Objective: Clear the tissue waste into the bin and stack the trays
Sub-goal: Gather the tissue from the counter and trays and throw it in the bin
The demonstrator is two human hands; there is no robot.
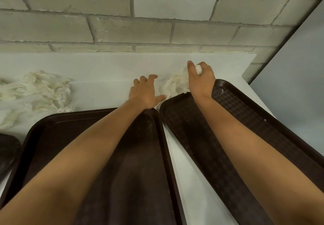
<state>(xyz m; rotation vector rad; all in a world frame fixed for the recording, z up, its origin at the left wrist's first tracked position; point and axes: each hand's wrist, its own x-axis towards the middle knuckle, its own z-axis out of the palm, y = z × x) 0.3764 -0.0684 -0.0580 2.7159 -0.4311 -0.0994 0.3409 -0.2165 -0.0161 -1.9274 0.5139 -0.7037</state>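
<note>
Two bare forearms fill the lower part of the head view, reaching forward over a white counter (108, 70) that ends at a pale brick wall (122, 30). Under the left forearm lies a dark brown middle tray (140, 163), flat on the counter, its far rim just short of the left hand (144, 94). That hand rests past the tray's far edge with its fingers spread and bent, palm down on the counter, holding nothing; its thumb points right and touches the edge of a crumpled tissue wad (172, 85). Under the right forearm lies a second brown tray, the right tray (198, 137), patterned with a fine weave and angled away to the right, with a narrow strip of bare counter between it and the middle tray. The right hand (200, 79) is past this tray's far corner, its fingers curled around part of the tissue wad, a white lump showing between thumb and fingers while the rest of the wad spreads on the counter to its left. Well apart, at the left, a larger loose tissue pile (40, 91) sprawls on the counter beyond the middle tray. At the far left edge shows the rounded corner of a third dark tray (7, 151). No bin is in view.
</note>
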